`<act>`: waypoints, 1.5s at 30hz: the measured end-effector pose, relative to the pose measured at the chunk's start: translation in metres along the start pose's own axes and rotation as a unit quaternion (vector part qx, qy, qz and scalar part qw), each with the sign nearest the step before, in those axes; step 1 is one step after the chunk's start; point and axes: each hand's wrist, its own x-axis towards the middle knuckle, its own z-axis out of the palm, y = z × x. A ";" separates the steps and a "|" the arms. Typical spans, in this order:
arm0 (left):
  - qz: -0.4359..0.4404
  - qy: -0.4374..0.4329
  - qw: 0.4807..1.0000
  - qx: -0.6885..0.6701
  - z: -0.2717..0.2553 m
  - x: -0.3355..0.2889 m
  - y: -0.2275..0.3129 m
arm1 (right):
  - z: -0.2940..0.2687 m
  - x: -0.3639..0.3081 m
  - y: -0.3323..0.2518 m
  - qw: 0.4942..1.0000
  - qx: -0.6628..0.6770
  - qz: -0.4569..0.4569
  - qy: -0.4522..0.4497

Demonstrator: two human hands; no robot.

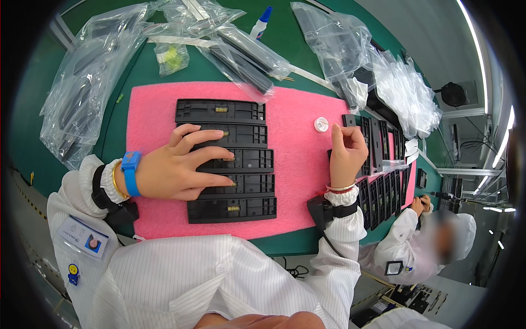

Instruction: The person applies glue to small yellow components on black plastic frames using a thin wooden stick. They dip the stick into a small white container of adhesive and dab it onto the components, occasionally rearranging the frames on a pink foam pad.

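Several long black plastic strips lie in a column on a pink foam mat, each with a small yellowish insert near its middle; the top strip (244,111) and bottom strip (255,209) show most fully. Across the middle strips my left hand (183,164) rests with its fingers spread, fingertips by the inserts. My right hand (349,153) is raised over the mat's right side, thumb and forefinger pinched. What looks like a thin stick runs from that pinch toward a small round white dish (321,125); the fingers hide most of it.
Clear plastic bags (93,82) cover the far left, with more bags (334,44) at the far right. A blue-capped bottle (261,23) stands at the back. More black strips (383,197) line the right side. A co-worker (405,241) in white sits at the right.
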 end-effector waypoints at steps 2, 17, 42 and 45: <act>0.001 -0.001 1.000 -0.001 0.000 0.000 0.000 | -0.001 0.000 0.000 1.000 -0.005 0.002 0.005; -0.006 -0.009 1.000 0.003 0.001 0.003 0.001 | -0.005 0.000 0.004 0.999 -0.026 0.017 -0.021; -0.003 0.014 1.000 -0.008 0.002 -0.001 0.001 | -0.003 0.000 0.003 1.000 0.019 -0.002 0.021; 0.007 0.036 0.999 -0.015 0.006 -0.001 -0.001 | -0.007 0.002 0.003 0.996 0.046 -0.022 0.066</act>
